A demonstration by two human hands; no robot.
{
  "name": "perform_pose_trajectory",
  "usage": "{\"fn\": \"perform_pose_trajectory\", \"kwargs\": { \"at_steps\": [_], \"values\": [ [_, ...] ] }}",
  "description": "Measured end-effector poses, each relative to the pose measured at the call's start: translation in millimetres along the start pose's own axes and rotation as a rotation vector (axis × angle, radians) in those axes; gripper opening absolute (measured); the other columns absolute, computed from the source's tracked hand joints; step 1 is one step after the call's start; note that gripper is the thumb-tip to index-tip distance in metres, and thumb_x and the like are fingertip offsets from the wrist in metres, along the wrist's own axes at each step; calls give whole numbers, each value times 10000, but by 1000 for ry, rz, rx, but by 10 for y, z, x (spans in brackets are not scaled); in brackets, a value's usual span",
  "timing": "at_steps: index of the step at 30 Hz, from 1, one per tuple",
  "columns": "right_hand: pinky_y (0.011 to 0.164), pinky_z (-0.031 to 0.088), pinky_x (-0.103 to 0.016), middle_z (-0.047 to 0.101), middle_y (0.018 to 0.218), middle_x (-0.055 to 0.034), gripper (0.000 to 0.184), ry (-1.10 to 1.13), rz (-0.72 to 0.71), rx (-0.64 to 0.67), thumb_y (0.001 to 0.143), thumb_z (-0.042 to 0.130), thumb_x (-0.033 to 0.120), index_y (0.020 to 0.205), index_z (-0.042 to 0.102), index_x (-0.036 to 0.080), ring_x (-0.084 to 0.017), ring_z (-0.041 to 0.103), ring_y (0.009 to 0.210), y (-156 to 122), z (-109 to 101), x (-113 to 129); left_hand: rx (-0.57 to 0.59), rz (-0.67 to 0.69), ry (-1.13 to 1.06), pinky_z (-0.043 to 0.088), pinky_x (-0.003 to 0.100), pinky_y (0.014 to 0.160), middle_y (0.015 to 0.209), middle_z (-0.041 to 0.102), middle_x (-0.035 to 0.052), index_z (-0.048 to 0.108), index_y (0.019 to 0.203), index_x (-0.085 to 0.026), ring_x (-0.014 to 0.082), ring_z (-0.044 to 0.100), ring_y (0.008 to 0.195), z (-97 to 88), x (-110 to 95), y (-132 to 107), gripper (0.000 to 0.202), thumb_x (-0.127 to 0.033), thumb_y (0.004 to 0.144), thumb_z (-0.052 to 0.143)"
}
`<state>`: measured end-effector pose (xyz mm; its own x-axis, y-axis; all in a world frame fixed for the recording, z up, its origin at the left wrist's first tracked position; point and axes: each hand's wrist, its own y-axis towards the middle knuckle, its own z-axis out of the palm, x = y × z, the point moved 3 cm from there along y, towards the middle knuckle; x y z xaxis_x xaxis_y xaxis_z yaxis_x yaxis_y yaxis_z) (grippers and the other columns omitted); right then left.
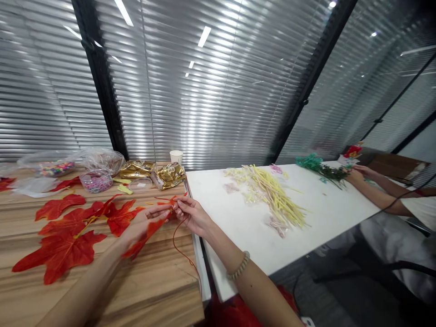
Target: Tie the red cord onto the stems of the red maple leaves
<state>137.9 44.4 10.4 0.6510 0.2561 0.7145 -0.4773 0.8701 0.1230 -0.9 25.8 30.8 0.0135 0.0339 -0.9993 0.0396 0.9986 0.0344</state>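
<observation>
Over the right end of the wooden table (153, 281), my two hands meet at a red artificial maple leaf (145, 240). My left hand (145, 222) pinches the leaf near its stem. Fingertips of my right hand (190, 213) are closed on a thin red cord (180, 247), whose tail hangs down past the table's edge. The exact spot where cord and stem meet is covered by my fingers. To the left lie several more red maple leaves (68, 250) joined by yellow stems.
Behind the leaves are a tub of beads (97, 180), gold foil packets (168, 175) and a paper cup (176, 157). A white table (238, 236) at right bears yellow fuzzy sticks (275, 195) and green sprigs (309, 162); a co-worker's hands (357, 175) hold greenery there.
</observation>
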Motion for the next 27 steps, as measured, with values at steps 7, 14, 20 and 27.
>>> {"fn": "perform_pose_trajectory", "kwargs": {
  "at_steps": [7,14,20,27],
  "values": [
    [611,479,-162,636,722,6,235,1,-60,-107,585,734,198,791,631,151,-56,567,601,4,-7,73,89,-77,-110,451,331,862,1009,659,125,660,932,-142,245,575,997,101,40,-72,464,-336,521,750],
    [549,435,-155,647,717,12,223,-49,-225,-234,578,730,185,782,642,167,-51,548,578,61,-149,91,92,-38,-175,480,254,748,926,686,83,661,949,-187,194,616,868,46,101,-6,490,-282,484,784],
    [539,425,-179,637,708,14,226,-28,-380,-432,573,723,212,778,633,180,-60,523,558,90,-311,160,259,-84,-71,464,259,736,982,661,86,670,938,-191,190,598,873,152,78,-159,377,-247,570,733],
    [495,422,-190,648,714,-8,277,-72,-370,-568,515,740,222,757,622,160,-58,497,499,122,-455,168,569,-156,-13,436,272,597,718,631,52,691,717,-197,171,563,663,147,95,-298,203,-231,524,747]
  ]
}}
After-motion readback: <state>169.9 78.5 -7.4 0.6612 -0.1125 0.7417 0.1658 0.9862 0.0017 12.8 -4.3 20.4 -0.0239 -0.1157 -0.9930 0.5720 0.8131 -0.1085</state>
